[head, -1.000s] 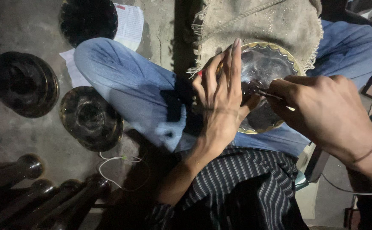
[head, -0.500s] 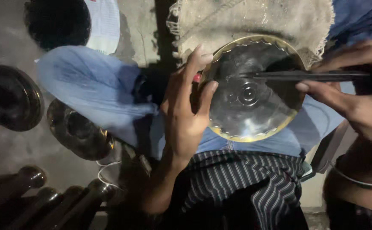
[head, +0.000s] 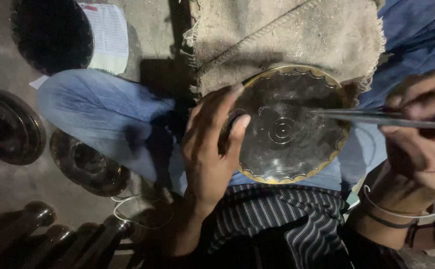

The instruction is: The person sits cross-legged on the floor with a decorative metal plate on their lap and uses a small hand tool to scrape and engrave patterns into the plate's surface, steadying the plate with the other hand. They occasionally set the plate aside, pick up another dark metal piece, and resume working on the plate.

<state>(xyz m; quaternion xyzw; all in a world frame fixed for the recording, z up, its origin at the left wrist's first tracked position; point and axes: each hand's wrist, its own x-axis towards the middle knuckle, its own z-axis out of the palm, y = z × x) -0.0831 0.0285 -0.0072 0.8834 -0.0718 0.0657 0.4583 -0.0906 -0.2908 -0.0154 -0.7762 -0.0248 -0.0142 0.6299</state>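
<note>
Surroundings: the person sits on the floor in blue trousers and a striped shirt. A coarse sackcloth is draped over the lap, its lower edge lying behind the top rim of the round metal plate. On the floor to the person's left lie three dark round metal dishes, one of them resting partly on a sheet of paper. A row of dark rods with rounded ends lies at lower left, and a thin white wire loops beside them.

The plate sits on the lap, face up toward the camera, with a scalloped brass-coloured border and concentric rings at its centre.

The left hand grips the plate's left rim, fingers curled over the edge onto its face.

The right hand is closed around a slim metal tool. The tool's long axis runs nearly horizontal, tip pointing left over the plate, short of the centre rings. Whether the tip touches the surface cannot be told.
</note>
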